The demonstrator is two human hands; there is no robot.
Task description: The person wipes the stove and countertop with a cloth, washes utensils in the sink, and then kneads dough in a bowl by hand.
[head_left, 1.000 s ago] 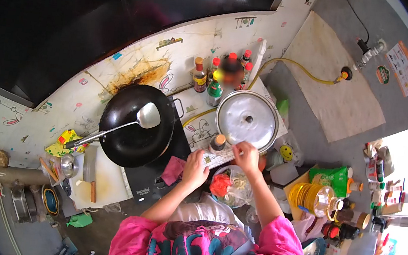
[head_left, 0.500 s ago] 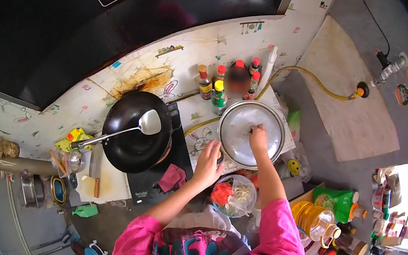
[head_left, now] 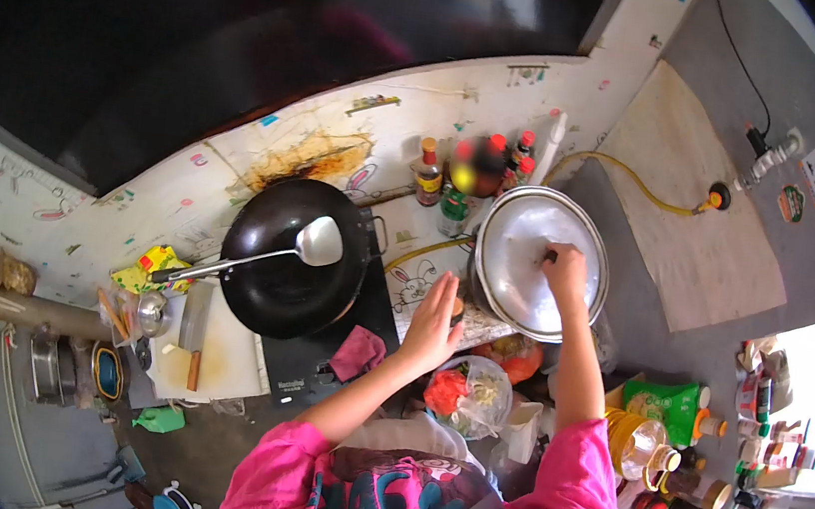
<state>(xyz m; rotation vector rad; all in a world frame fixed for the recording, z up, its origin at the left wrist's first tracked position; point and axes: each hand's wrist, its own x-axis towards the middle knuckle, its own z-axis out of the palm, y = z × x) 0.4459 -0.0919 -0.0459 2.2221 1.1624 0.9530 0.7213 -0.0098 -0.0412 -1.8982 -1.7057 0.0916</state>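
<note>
My right hand [head_left: 564, 271] grips the dark knob of a round metal lid [head_left: 519, 242], which sits tilted over a pot. My left hand [head_left: 432, 328] is held upright beside a small bottle [head_left: 457, 311], its fingers stretched; the hand hides part of the bottle, and whether they touch is unclear. To the left, a black wok [head_left: 290, 271] rests on the stove [head_left: 314, 370] with a metal spatula [head_left: 319, 242] lying across it. A pink cloth [head_left: 357, 353] lies on the stove's front part.
Sauce bottles [head_left: 429, 174] stand behind the pot. A bowl with bagged food [head_left: 468, 395] is in front. At left, a cleaver [head_left: 194, 326] lies on a cutting board [head_left: 232, 365]. A large oil jug [head_left: 645, 446] stands at right, by a green bag [head_left: 661, 409].
My right hand has gone from the counter's front edge to the lid's knob, and the lid has now shifted and tilted. My left hand stays near the small bottle.
</note>
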